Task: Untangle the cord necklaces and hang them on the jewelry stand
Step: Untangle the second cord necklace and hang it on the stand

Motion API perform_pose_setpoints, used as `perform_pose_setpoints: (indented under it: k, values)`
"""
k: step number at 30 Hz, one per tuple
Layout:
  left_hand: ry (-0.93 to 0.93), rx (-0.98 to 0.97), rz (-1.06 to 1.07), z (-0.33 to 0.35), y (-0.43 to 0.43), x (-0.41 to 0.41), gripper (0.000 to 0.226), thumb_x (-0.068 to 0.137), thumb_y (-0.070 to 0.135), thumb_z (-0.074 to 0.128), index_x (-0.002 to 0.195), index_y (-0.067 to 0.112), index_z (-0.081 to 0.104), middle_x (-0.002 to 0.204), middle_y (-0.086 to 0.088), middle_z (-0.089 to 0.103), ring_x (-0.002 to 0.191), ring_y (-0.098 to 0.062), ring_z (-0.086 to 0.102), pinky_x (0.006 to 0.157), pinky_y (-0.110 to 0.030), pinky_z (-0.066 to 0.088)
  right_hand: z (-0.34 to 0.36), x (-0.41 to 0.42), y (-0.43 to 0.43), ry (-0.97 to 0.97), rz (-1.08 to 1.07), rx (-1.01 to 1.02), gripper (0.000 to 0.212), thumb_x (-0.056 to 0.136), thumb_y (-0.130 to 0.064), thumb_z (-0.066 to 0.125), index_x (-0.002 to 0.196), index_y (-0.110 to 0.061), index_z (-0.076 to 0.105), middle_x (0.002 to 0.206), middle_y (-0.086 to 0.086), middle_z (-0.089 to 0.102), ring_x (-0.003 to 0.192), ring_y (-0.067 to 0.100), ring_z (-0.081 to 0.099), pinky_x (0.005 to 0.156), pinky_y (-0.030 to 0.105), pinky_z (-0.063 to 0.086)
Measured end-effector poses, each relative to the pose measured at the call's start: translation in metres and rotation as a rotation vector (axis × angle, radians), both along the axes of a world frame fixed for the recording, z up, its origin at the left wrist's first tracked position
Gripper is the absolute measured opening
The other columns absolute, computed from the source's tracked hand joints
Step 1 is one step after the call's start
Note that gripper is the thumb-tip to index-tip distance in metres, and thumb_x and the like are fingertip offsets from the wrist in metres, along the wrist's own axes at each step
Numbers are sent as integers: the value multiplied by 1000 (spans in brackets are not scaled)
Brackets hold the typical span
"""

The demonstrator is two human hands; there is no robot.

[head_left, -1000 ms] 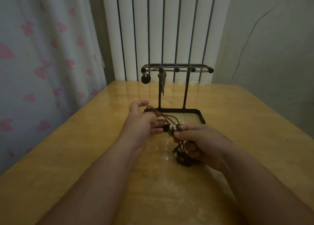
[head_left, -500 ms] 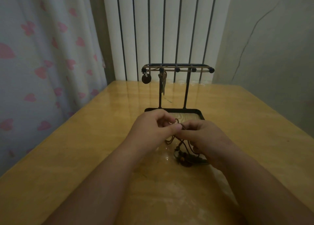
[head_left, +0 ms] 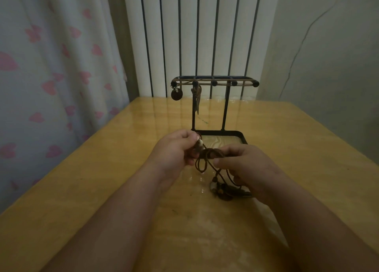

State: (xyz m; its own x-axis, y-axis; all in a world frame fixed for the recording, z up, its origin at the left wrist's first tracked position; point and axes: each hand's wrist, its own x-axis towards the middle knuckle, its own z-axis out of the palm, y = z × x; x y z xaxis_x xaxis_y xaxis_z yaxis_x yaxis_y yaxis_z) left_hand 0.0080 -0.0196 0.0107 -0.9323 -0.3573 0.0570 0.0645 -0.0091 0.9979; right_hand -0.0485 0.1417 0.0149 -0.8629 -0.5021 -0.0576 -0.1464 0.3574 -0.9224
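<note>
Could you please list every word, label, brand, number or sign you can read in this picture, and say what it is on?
None: no readable text shows anywhere.
The dark round pendant hanging from the black metal jewelry stand is too dim to show any marking.
The pink marks on the white curtain are a printed pattern, not letters.

The right hand (head_left: 244, 165) hides part of the cord tangle (head_left: 207, 158).
</note>
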Motion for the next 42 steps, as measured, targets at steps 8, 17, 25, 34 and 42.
perform_pose_setpoints:
  k: [8, 17, 25, 34, 42]
  values:
    - [51, 290, 332, 6, -7, -2, 18, 95, 12, 44, 81, 12, 56, 50, 2, 45, 54, -17, 48, 54, -32, 43, 2, -14, 7, -195, -112, -255, 25, 94, -6, 50, 107, -15, 69, 85, 7, 70, 56, 11, 41, 48, 24, 32]
    - [-445, -689, 511, 2, -18, -1, 31, 90, 30, 58, 120, 26, 59, 122, -2, 53, 111, -23, 51, 88, -38, 44, 5, -16, 10, -120, -184, -438, 30, 97, 1, 43, 104, -14, 68, 86, 8, 75, 54, 13, 40, 51, 28, 30]
    - [-44, -808, 21, -9, 8, -6, 70, 83, 16, 67, 144, 37, 40, 139, 13, 40, 133, -11, 33, 112, -42, 36, 7, -7, 4, -91, -65, -402, 29, 98, 0, 44, 105, -14, 68, 83, 4, 75, 53, 12, 41, 51, 26, 32]
    - [-91, -394, -86, -13, 15, -4, 17, 102, 34, 46, 106, 29, 62, 84, 9, 69, 89, -11, 63, 77, -32, 47, 8, -9, 6, -163, 35, -463, 31, 97, -2, 43, 115, -19, 61, 82, 13, 68, 55, 15, 41, 51, 29, 29]
    - [35, -170, -63, -5, 5, -2, 15, 96, 14, 53, 84, 18, 62, 51, 12, 47, 49, -8, 40, 51, -29, 33, 4, -11, 7, -150, 23, -450, 52, 82, 14, 52, 122, -19, 53, 78, 5, 68, 68, 16, 55, 57, 29, 37]
